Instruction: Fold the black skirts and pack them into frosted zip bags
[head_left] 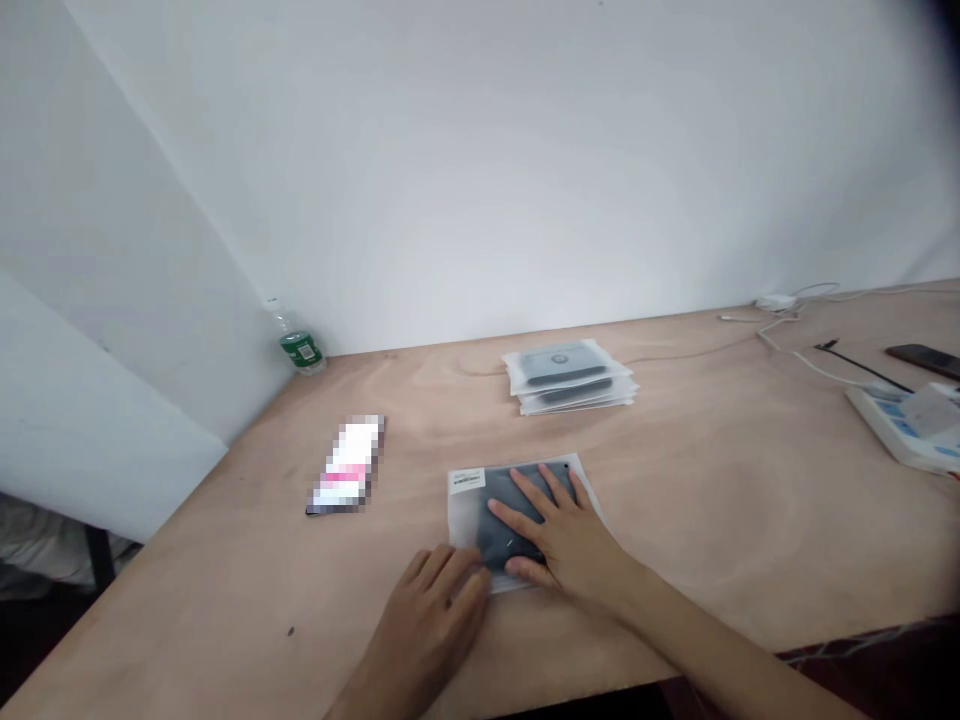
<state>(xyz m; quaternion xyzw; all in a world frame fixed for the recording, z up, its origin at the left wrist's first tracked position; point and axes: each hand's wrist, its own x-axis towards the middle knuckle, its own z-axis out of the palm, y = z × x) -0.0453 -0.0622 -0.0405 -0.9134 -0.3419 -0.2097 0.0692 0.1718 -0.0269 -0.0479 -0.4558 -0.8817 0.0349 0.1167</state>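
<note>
A dark flat item in a frosted plastic bag (480, 500) with a white label at its top left corner lies on the wooden table (712, 520). My right hand (559, 535) rests flat on the bag, fingers stretched out and spread. My left hand (435, 620) lies on the table at the bag's near left corner, fingers loosely bent and touching the bag's edge. A stack of several similar bagged items (568, 375) sits farther back, out of reach of both hands.
A phone (347, 466) lies left of the bag. A green-labelled plastic bottle (298, 342) stands at the wall corner. White cables and a charger (780, 305), a white power strip (907, 425) and a dark phone (922, 360) are at the far right.
</note>
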